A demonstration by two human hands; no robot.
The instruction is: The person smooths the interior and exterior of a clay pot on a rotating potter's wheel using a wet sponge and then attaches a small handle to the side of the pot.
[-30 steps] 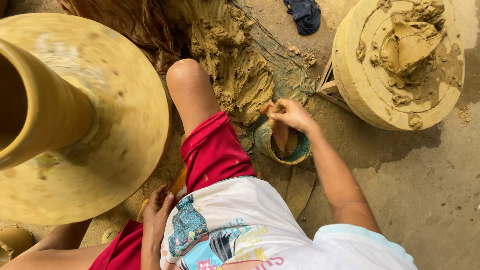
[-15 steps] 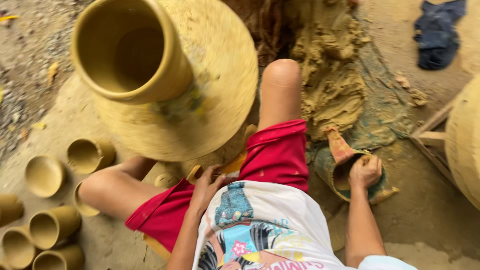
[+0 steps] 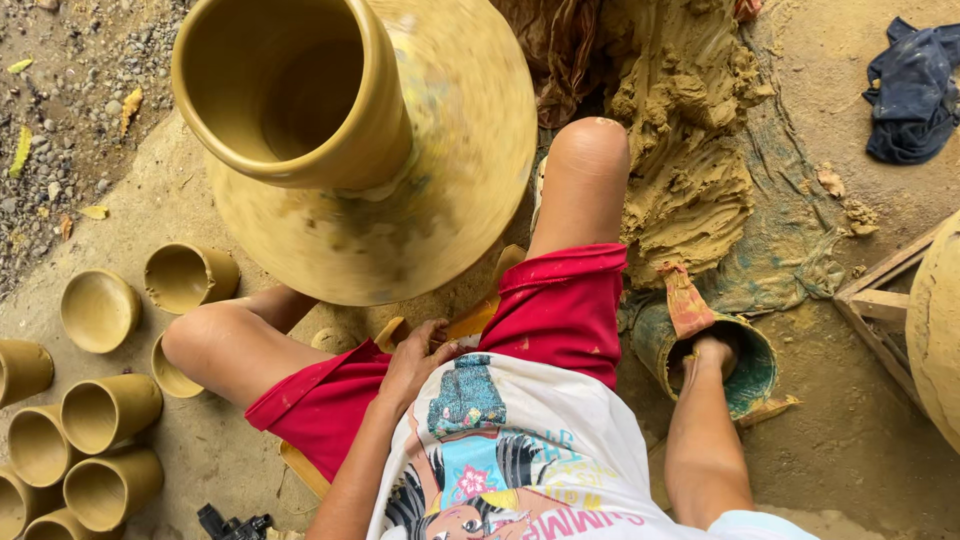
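- Biggest thing here is the tall clay vase [image 3: 330,130] on the round potter's wheel [image 3: 440,200], just in front of the person's knees. Its surface looks smeared and blurry.
- Next down is the heap of raw wet clay [image 3: 690,150] on the ground to the right of the wheel, lying on a greenish sheet [image 3: 790,250], right beside the bent right knee.
- Right hand [image 3: 712,355] is dipped into a small green bucket [image 3: 752,375] on the ground by the right hip. The fingers go down inside the rim, so I can't tell how open they are or whether they've got hold of anything. A reddish clay-stained rag [image 3: 688,300] hangs over the bucket's edge just above the hand.
- Left hand [image 3: 415,360] sits in the lap on the red shorts [image 3: 560,310], fingers loosely spread and relaxed, holding nothing, just touching the fabric.
- The ground is packed dirt smeared with clay, outdoors by the look of it, with gravel and a few dry leaves at top left.
- A dark blue cloth [image 3: 915,90] is crumpled at top right, and part of a wooden frame [image 3: 880,300] shows at the right edge.
- Small stuff: I count about ten little clay cups [image 3: 110,410] clustered on the left, all open-mouthed.
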